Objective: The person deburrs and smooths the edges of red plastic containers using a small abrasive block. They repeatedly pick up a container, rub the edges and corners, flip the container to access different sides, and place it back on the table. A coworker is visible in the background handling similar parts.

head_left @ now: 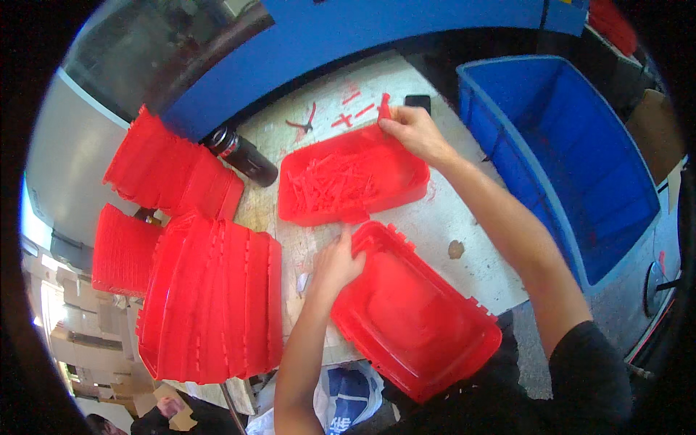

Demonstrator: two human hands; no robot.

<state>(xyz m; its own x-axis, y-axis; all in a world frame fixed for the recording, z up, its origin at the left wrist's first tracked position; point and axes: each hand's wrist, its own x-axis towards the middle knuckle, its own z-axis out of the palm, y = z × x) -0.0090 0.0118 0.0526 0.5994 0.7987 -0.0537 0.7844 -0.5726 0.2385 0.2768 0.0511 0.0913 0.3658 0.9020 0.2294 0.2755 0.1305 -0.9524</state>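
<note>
My right hand (415, 132) is closed on a small red plastic piece (384, 107), at the far rim of a red tray (319, 216). Inside the tray lies a heap of thin red plastic strips (333, 181). My left hand (338, 265) is between this tray and a red plastic shell (413, 304). Its index finger reaches up to a red tab (355, 215) at the tray's near rim, and the thumb stands apart beside the shell's corner. The shell lies at a slant with its hollow side up, nearest my body.
Stacks of nested red shells (210, 297) stand on the left, with a black bottle (246, 157) behind. Red-handled pliers (304, 122), loose red scraps (342, 120) and a dark phone-like slab (418, 101) lie at the back. A big blue bin (522, 156) stands right.
</note>
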